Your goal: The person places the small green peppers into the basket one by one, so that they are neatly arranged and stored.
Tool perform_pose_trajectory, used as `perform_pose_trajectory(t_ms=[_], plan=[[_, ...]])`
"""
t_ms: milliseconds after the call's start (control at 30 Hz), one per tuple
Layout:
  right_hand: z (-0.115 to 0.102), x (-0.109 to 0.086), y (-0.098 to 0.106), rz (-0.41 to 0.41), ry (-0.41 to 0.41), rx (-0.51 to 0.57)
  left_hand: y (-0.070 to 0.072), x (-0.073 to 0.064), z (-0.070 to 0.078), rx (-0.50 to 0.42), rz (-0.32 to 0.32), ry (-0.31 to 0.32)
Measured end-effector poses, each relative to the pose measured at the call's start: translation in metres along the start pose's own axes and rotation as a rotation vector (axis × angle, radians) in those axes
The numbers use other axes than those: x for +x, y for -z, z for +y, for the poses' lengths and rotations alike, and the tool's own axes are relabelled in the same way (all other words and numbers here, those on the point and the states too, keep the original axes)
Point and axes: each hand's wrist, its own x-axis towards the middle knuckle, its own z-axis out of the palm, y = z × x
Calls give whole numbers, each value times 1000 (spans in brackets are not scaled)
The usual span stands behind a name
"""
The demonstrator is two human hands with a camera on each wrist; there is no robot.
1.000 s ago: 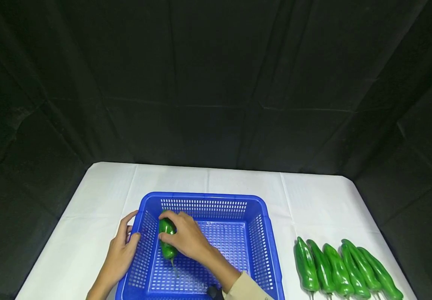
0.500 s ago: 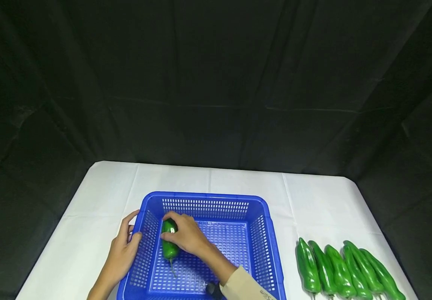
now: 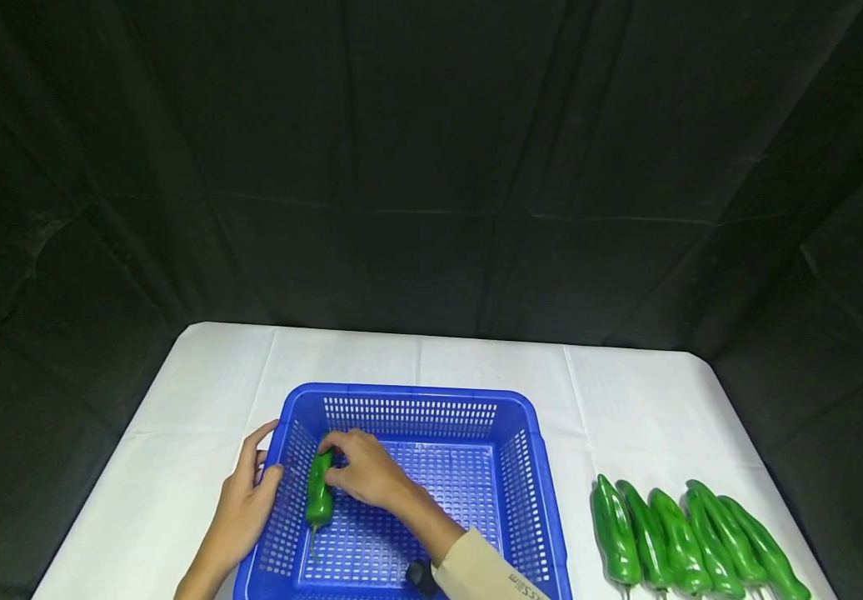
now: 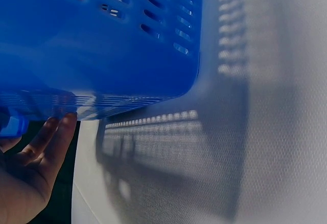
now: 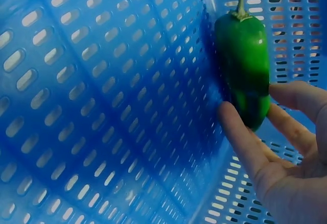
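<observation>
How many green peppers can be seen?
7: one green pepper in the blue basket, at the right hand; six peppers side by side on the white cloth to the right. Any under the sleeve would be hidden.

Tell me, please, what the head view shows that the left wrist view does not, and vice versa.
Only the head view: one glossy, tapered green pepper inside the rectangular blue plastic basket, six more tapered green peppers, and a tan fabric sleeve.
Only the left wrist view: the grey slotted shadow on the white cloth.
Both: the basket, the cloth, and the bare left hand at the basket's side.
</observation>
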Motion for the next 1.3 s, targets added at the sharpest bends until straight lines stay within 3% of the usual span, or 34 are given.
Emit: perform_pose_trajectory(t_ms=[200, 667, 867, 1300], plan=[[-2, 0, 0, -15, -14, -4, 0, 0, 0, -8, -1, 8], [-7, -5, 10, 64, -17, -129, -1, 0, -2, 25, 5, 19], [-14, -10, 29, 79, -9, -166, -1, 0, -1, 22, 7, 15], [-24, -33, 87, 143, -20, -112, -2, 0, -1, 25, 22, 22]])
